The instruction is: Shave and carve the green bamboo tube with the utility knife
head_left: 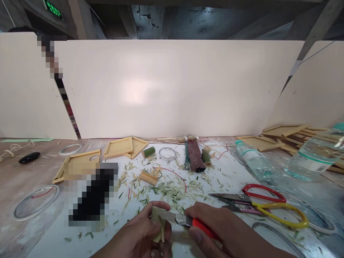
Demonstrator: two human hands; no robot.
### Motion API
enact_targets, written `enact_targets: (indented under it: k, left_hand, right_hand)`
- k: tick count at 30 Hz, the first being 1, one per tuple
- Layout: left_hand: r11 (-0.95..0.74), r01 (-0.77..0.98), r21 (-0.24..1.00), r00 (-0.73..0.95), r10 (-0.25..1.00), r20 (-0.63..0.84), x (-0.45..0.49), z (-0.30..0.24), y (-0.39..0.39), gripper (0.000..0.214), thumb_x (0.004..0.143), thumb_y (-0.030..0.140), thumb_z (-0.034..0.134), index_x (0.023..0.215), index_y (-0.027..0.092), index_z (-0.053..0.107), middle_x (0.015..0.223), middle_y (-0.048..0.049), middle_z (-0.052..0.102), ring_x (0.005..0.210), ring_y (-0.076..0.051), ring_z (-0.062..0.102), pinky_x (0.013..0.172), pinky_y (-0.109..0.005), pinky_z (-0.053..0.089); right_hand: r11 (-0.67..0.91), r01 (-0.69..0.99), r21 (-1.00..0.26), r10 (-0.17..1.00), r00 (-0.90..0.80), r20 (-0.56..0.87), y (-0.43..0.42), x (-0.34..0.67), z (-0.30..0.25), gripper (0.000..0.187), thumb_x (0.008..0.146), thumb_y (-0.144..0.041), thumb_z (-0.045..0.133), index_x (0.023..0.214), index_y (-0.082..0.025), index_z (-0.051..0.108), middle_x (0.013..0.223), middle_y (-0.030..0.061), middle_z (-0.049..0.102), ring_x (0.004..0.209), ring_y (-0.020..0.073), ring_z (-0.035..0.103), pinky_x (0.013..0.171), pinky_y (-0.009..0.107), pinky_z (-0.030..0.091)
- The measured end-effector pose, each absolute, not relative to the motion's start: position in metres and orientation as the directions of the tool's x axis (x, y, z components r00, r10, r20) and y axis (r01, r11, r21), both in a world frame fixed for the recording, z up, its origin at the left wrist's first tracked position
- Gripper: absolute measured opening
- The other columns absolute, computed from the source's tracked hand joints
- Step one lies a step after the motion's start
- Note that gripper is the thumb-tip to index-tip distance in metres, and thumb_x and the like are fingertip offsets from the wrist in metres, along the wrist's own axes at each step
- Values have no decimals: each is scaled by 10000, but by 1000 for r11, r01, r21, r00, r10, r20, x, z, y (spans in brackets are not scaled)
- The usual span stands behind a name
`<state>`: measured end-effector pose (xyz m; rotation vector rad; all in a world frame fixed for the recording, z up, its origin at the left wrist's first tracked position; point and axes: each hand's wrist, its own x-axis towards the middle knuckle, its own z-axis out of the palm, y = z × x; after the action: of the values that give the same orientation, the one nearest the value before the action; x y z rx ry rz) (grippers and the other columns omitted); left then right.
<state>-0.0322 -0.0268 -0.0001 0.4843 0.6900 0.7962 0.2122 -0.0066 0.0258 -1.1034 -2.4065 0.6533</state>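
Observation:
My left hand (pixel 142 227) is closed round a small pale-green piece of bamboo (pixel 156 216), gripping it between thumb and fingers. In my right hand (pixel 215 218) is a red-handled utility knife (pixel 198 225), its blade pointing left and lying against the bamboo's upper part. A thin sliver stands along the piece near the blade. Beneath and beyond both hands, green and pale shavings (pixel 173 191) are scattered over a white sheet (pixel 228 172). A short split length of bamboo (pixel 148 178) lies just past my left hand.
Scissors (pixel 264 204) with red and yellow handles lie right of my right hand. Plastic bottles (pixel 255 159) rest behind them. Wooden frames (pixel 119 147), green bamboo tubes (pixel 148 152) and white hoops (pixel 36 202) lie around. A white partition (pixel 172 89) stands across the back.

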Motion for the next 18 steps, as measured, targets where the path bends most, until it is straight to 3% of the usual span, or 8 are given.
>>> enact_targets:
  k: [3,8,14,18]
  left_hand:
    - [576,-386,721,511,784,-352,-33,-1,-27,534,752,282,938,1181,226,625,804,42,622,625,-75,543,665,-259,338]
    - [523,-245,816,547,770,-329,-34,-11,-26,444,790,462,921,973,204,609,717,65,519,609,-70,400,594,-283,197]
    - [455,-115,883,548,770,-325,-32,-9,-26,625,612,564,993,897,237,543,778,55,569,643,-92,430,641,-262,291]
    - [405,-107,908,470,825,-313,-31,-1,-31,582,672,575,958,991,223,622,872,26,588,771,-130,508,707,-265,357]
  right_hand:
    - [637,582,-506,740,-646,188,-9,213,20,322,1096,-476,480,914,-267,644,801,22,741,626,195,687,555,291,481]
    - [691,595,-410,708,-672,219,-13,215,10,170,1068,-423,604,1026,-283,691,865,22,772,693,226,747,618,311,536]
    - [718,576,-391,665,-733,141,-11,207,13,195,1085,-429,589,1146,-294,715,914,21,775,704,217,762,596,297,540]
    - [794,543,-275,597,-783,177,-5,205,5,305,1092,-449,585,1345,-290,645,935,7,784,701,221,787,574,304,535]
